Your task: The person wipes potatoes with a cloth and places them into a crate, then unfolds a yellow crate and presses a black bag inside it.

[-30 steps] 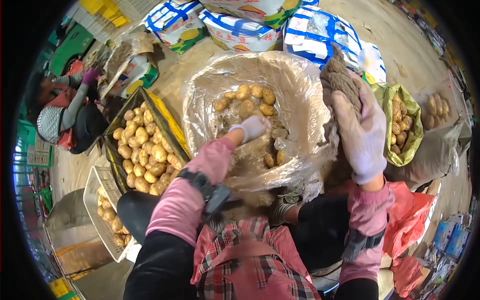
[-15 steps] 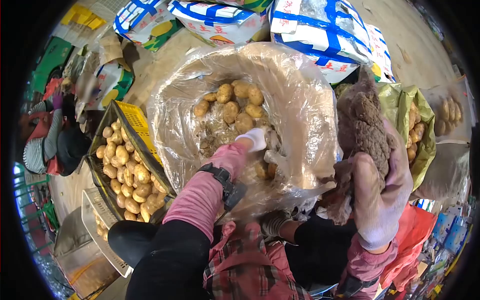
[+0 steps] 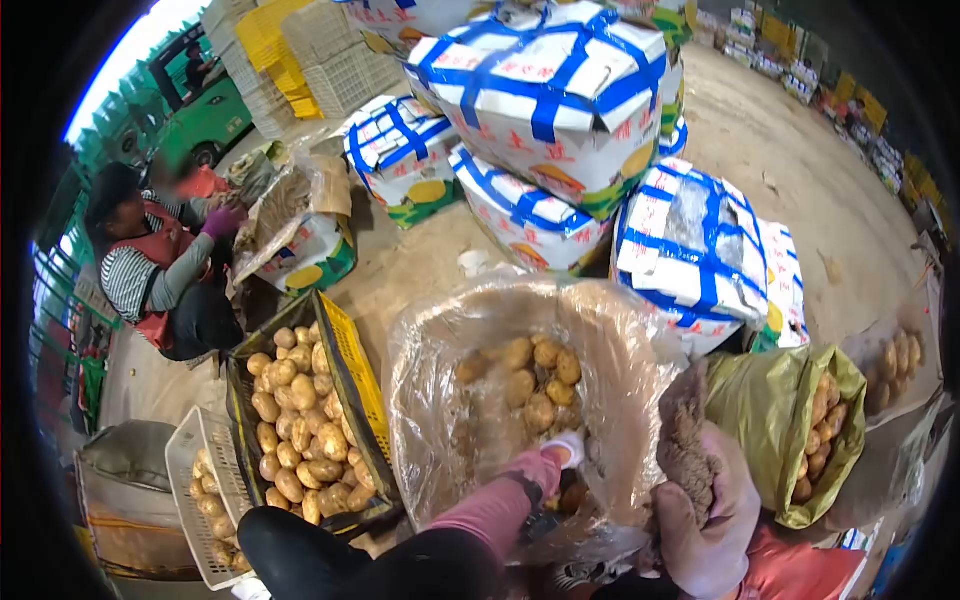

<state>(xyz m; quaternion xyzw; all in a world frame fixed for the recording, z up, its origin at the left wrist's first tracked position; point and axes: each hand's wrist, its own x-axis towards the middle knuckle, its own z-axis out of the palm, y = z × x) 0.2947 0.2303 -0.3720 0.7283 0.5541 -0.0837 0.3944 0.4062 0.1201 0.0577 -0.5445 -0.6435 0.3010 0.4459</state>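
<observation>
My left hand [image 3: 570, 450], in a white glove below a pink sleeve, reaches down into a box lined with clear plastic film [image 3: 640, 350]. Its fingers are hidden, so whatever they hold does not show. Just beyond it, several potatoes [image 3: 540, 385] lie in a loose group inside the liner. A few more potatoes [image 3: 573, 497] show below the wrist, partly covered by the arm. To the right of the box, my gloved right hand [image 3: 720, 510] is closed around a dirt-caked brown cloth [image 3: 690, 450], which hangs against the liner's edge.
A yellow crate [image 3: 355, 370] full of potatoes stands left of the box, beside a white crate [image 3: 195, 450]. Taped white cartons [image 3: 540, 110] are stacked ahead. A green sack [image 3: 780, 420] of potatoes lies at right. Another person [image 3: 160, 250] works at far left.
The view has tilted up and swung left, showing more cartons and the other person. My left hand stays down in the lined box; the right still grips the cloth.
</observation>
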